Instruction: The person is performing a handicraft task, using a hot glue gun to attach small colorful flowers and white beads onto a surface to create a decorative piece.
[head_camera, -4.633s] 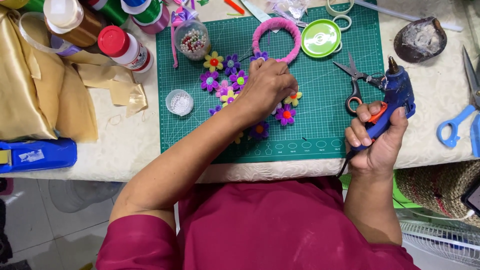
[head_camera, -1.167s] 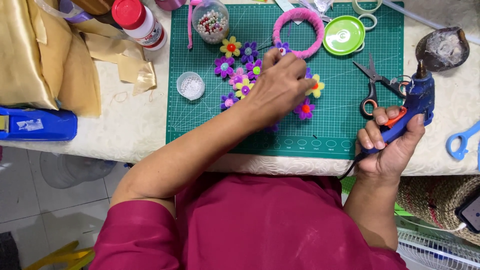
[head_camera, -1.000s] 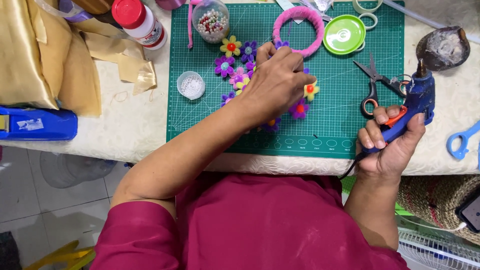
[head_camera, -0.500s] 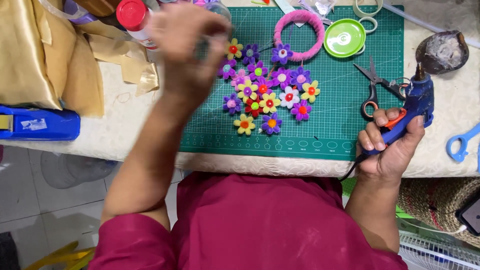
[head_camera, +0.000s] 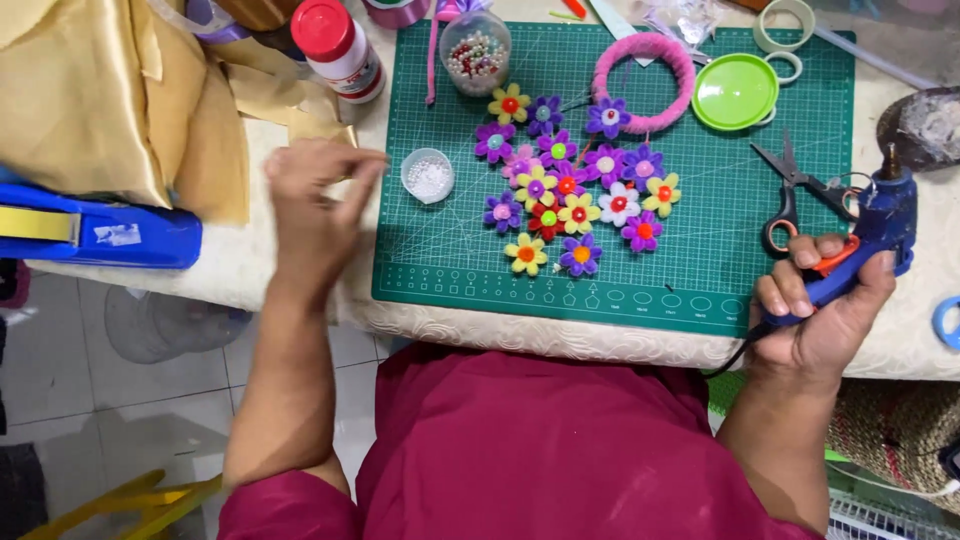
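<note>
My right hand grips a blue hot glue gun with an orange trigger at the right edge of the green cutting mat. My left hand hovers blurred over the cream tablecloth, left of the mat, fingers loosely apart and nothing seen in it. A small white lid of pearl beads sits just right of that hand. A cluster of several felt flowers in purple, yellow, red and white lies on the middle of the mat. Behind them rests a pink yarn-wrapped ring.
Black-handled scissors lie next to the glue gun. A green lid, a jar of beads, a red-capped white bottle, gold fabric and a blue box surround the mat. A grey bowl sits far right.
My left hand lifted off the flower cluster and swung left, off the mat, uncovering the flowers. My right hand kept hold of the glue gun in place.
</note>
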